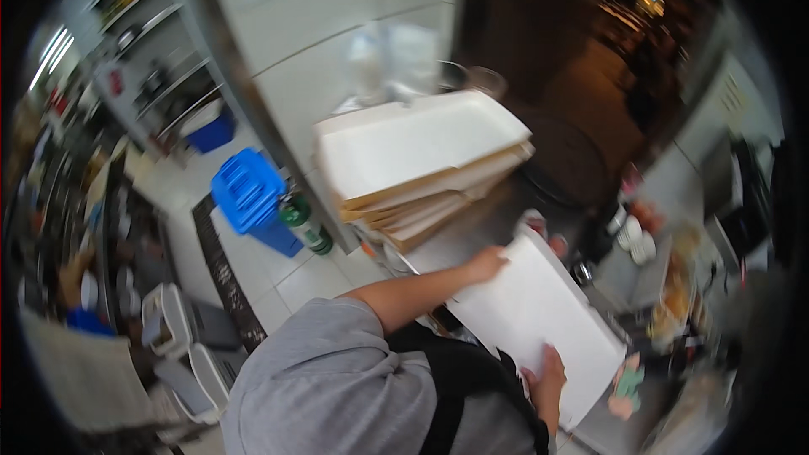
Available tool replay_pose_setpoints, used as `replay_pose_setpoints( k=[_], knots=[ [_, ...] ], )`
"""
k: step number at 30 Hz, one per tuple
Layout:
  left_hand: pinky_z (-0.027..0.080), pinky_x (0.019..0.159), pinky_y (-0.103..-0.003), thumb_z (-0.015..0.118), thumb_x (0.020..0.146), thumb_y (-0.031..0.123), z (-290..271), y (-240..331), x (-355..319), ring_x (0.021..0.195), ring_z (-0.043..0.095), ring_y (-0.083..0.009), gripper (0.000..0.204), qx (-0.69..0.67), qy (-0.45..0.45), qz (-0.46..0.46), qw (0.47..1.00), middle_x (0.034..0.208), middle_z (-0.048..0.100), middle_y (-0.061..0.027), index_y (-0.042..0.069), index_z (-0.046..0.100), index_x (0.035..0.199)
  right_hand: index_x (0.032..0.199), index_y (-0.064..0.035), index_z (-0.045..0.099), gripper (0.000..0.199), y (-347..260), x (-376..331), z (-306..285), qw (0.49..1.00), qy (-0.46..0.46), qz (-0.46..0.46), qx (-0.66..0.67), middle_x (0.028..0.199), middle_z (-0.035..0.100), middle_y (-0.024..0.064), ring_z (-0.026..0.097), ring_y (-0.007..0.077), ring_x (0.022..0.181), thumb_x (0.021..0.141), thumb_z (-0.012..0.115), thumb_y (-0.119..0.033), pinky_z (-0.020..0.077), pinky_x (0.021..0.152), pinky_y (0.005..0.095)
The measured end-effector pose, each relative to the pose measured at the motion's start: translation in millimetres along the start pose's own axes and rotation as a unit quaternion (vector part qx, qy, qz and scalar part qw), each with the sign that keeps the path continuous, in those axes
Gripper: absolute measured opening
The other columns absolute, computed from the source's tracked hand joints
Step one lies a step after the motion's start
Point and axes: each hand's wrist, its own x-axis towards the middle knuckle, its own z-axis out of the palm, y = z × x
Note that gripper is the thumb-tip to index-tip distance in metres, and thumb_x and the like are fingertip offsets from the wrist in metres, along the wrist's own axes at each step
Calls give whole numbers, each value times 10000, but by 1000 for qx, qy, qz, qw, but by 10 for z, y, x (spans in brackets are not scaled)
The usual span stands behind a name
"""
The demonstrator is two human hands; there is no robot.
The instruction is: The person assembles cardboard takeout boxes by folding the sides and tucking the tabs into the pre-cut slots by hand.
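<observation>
In front of my body is a white cardboard box piece (552, 307), a broad flat panel tilted over the steel counter. My left hand (487, 265) holds it at its far left edge, fingers closed on the cardboard. Nearer my apron, my right hand (548, 377) grips it by the near side, with thumb and fingers bent; part of that grip is hidden. Beyond my left hand stands a stack of shallow cardboard boxes (421, 147), white inside and brown at the edges, the top one facing up.
Blurred clear plastic packs (392, 63) sit behind the stack. On the right, the counter (602, 417) bears small white containers (636, 240), food packs and a green-and-pink item (626, 388). A blue lidded bin (250, 194) and a green cylinder (305, 223) stand on the floor at left.
</observation>
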Motion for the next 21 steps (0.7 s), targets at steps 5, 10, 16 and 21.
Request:
replay_pose_setpoints(
  k=[5,10,16,21],
  knots=[
    [505,980,-484,513,1005,158,-617,1365,-744,1140,637,-434,475,34,-2,177,984,1277,659,-219,149,505,1479,1544,-10,381,888,-555,671,-1078,940,261,-159,-152,1609,353,232,340,414,1483,769,799,-122,270,1210,483],
    [517,831,-458,559,929,120,-1107,2285,-1181,1016,681,-329,352,80,83,368,923,1096,704,-116,139,607,1276,1512,-13,440,605,-1736,905,-2384,875,267,-331,-231,1551,463,186,472,361,1407,943,633,-79,372,1124,441],
    [455,708,-414,556,900,127,-1490,2861,-1413,808,653,-278,300,263,261,437,820,857,608,-62,180,625,1187,1419,-12,550,396,-2662,601,-2903,857,237,-448,-93,1348,644,200,633,342,1218,1023,535,-19,500,988,362],
    [442,698,-387,558,900,138,-1837,3188,-1498,790,646,-252,355,247,279,513,773,864,608,-42,263,649,1219,1332,35,605,347,-2521,624,-3571,850,121,-499,-116,1219,699,218,698,326,1033,1010,476,41,519,926,354]
  ],
)
